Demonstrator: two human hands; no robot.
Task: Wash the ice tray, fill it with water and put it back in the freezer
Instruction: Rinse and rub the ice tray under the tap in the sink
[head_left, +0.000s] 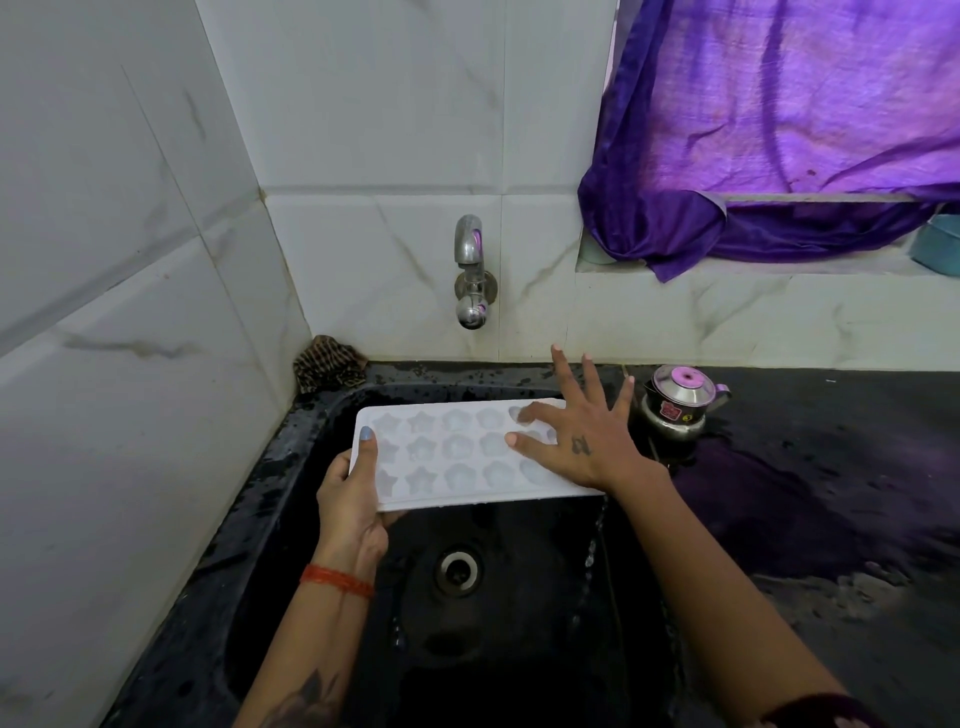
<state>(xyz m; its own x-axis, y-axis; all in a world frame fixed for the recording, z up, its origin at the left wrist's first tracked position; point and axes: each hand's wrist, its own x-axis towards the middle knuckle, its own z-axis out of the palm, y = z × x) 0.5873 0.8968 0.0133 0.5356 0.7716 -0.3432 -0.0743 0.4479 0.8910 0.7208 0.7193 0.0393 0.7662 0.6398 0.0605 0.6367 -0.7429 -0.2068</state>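
A white ice tray (457, 452) is held level over the black sink (291, 519), above the back half of the basin and in front of the wall tap (470, 270). Its moulded cups, some star-shaped and some rounded, face up. The left hand (350, 493) grips the tray's left end, thumb curled over the top rim and fingers tucked underneath. The right hand (582, 441) lies flat on the tray's right end with the fingers spread and straight, the thumb and forefinger pressing on the cups there; it does not curl round anything. A thin trickle of water (595, 535) falls from the tray's front right corner into the basin, to the right of the drain (458, 570). No water shows at the tap's spout. A red thread band (336, 579) circles the left wrist. At the back left corner of the sink a spotted cloth (328, 364) is bunched against the tiles. On the wet dark worktop (831, 493), just beside the sink's right rim, stands a small steel kettle (680, 402). A purple curtain (779, 130) hangs over the window ledge at the upper right.
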